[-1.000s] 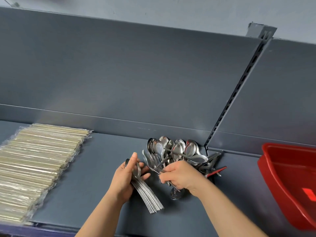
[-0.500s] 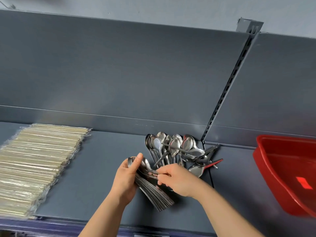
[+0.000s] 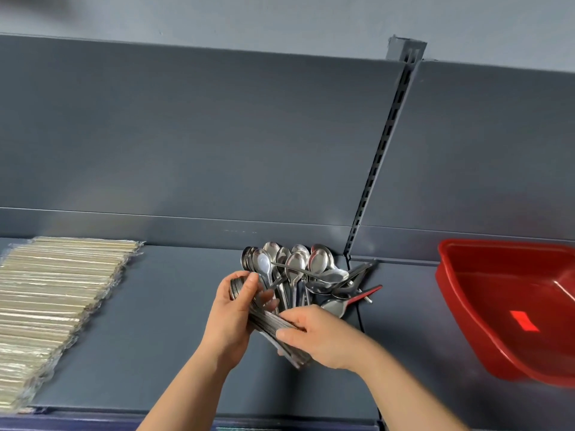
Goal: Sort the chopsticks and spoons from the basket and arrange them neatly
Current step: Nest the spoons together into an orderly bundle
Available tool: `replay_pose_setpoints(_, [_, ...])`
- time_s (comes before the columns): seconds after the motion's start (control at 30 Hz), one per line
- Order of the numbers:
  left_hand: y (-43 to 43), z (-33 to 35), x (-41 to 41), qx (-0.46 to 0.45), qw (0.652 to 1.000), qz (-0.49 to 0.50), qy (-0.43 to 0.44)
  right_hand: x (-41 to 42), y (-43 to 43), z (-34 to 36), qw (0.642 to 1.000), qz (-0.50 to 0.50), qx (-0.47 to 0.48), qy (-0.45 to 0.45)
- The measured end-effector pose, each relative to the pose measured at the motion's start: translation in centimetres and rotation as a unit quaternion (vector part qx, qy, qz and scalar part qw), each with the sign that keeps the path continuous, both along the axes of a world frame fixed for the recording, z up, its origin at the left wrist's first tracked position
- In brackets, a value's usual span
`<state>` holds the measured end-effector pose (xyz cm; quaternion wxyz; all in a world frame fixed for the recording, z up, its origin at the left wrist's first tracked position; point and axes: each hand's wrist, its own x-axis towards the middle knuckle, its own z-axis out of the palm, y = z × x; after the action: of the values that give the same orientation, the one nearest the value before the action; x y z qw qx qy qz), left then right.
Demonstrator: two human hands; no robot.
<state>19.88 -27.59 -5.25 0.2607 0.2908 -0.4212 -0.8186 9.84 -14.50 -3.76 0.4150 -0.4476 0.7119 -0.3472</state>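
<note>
Sorting's mostly done from what I can see, I'm in the tidy-up part now. My left hand (image 3: 230,318) is wrapped around the bowl end of a nested bundle of steel spoons (image 3: 264,321), fingers curled round it with the thumb on top. My right hand (image 3: 323,340) is clamped on the handle end of the same bundle, so both hands are gripping it just above the shelf (image 3: 161,321), right in front of the loose spoon pile (image 3: 292,265).

I reckon the step here is squaring the bundle up so the handles line up, since they fan out a bit at the bottom. The next move probably wants a gentle squeeze and a tap of the ends, then either laying it down flat or picking another spoon off the pile.

The pile is the annoying bit. It leans against the back panel beside the slotted upright (image 3: 378,169), and a few spoons lie crossways over the others, including a red-handled one (image 3: 365,293), so pulling one out could drag its neighbours along.

The wrapped chopsticks (image 3: 56,306) are already laid out in a neat row well off to the left. The red basket (image 3: 448,275) sits well apart on the right, and I can't spot any cutlery in the part of it that shows
</note>
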Motion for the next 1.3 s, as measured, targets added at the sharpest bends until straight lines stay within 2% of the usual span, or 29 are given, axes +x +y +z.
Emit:
replay_pose_setpoints(0.1, [1.2,0.2,-1.1,-0.008,1.000,-0.018,-0.002,-1.7,1.0,0.3,0.999,-0.017,0.008,0.031])
replay_pose_setpoints(0.17, [1.6,0.2,-1.7,-0.003,1.000,-0.014,-0.008,-4.1,2.0,0.6,0.997,-0.082,0.000,0.014])
replay_pose_setpoints(0.2, [1.7,0.1,-1.9,-0.001,1.000,-0.011,-0.012,-5.8,2.5,0.5,0.991,-0.126,-0.010,0.042])
replay_pose_setpoints(0.27, [2.1,-0.1,-2.4,0.002,1.000,-0.013,-0.014,-9.4,3.5,0.0,0.964,-0.174,0.011,0.200])
replay_pose_setpoints(0.33, [2.4,-0.2,-2.7,0.003,1.000,-0.009,-0.018,-12.6,4.0,-0.9,0.940,-0.159,0.054,0.298])
replay_pose_setpoints(0.43, [2.9,-0.4,-3.1,0.010,0.999,0.006,-0.034,-15.3,3.8,-2.2,0.933,-0.094,0.103,0.331])
replay_pose_setpoints(0.5, [2.9,-0.6,-3.2,0.015,0.999,0.015,-0.041,-16.0,3.3,-2.7,0.930,-0.052,0.103,0.348])
replay_pose_setpoints(0.73, [2.4,-1.0,-2.9,0.029,0.997,0.043,-0.049,-15.8,3.3,-3.3,0.899,0.003,0.124,0.421])
replay_pose_setpoints(0.9, [2.4,-1.2,-3.0,0.048,0.996,0.050,-0.056,-14.9,4.7,-2.4,0.908,-0.018,0.100,0.406])
replay_pose_setpoints(1.07, [2.9,-1.1,-3.2,0.063,0.995,0.038,-0.065,-12.2,5.5,-0.5,0.967,-0.058,0.041,0.246])
replay_pose_setpoints(1.2, [3.2,-0.6,-3.4,0.074,0.995,0.022,-0.059,-9.5,5.5,0.4,0.988,-0.032,0.021,0.150])
replay_pose_setpoints(1.3, [3.1,-0.2,-3.2,0.043,0.998,0.016,-0.047,-7.9,5.3,0.4,0.995,-0.001,0.040,0.091])
